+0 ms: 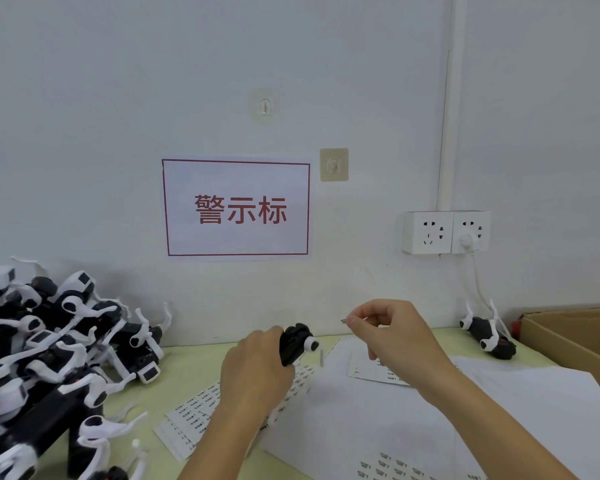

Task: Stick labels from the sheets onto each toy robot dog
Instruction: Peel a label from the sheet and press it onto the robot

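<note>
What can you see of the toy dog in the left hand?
The toy dog is glossy black plastic with white parts: a round white joint with a dark centre at its right side and a thin white leg hanging below it. The left hand grips it from the left, fingers curled round the body, hiding most of it. It is held above the label sheets on the table, in front of the wall. The right hand pinches a small label just right of it, not touching.

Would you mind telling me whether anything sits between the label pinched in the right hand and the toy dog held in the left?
Nothing visible does. The right hand pinches a small label just right of the toy dog gripped by the left hand; only open air above the label sheets separates them.
</note>
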